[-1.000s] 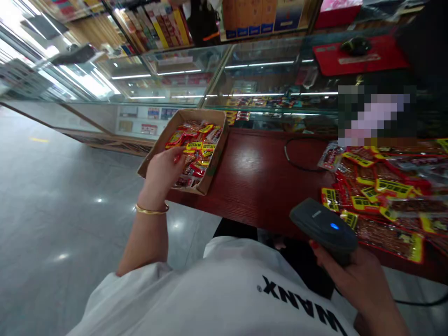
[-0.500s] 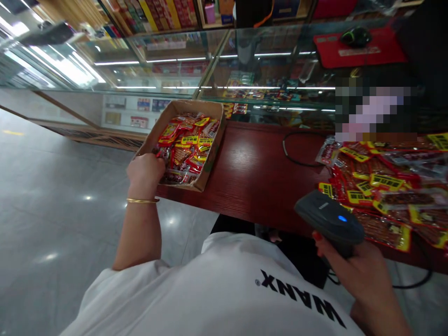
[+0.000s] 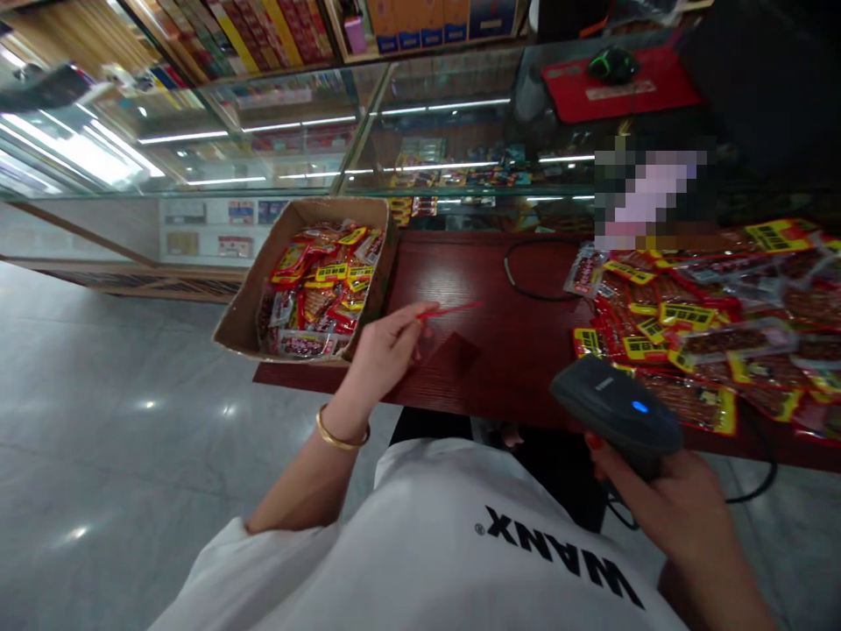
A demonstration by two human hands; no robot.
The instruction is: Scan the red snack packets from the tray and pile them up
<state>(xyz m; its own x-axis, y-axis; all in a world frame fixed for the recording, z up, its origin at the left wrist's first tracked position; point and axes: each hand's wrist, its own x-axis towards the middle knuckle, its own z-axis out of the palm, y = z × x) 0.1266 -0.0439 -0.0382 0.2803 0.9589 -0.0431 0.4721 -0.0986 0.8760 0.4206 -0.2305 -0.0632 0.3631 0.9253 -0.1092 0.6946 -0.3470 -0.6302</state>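
In the head view, work seems partway: many packets (image 3: 321, 302) are left in the box (image 3: 243, 320), a thin red packet (image 3: 453, 308) is pinched by the left hand (image 3: 385, 350) just right of it, and, well right of it, a scanner (image 3: 614, 407) is gripped by the right hand (image 3: 689, 504) near piled packets (image 3: 689, 399).

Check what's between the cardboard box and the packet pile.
Head view: the left hand, holding a red-edged packet, and a black cable loop on the reddish-brown tabletop.
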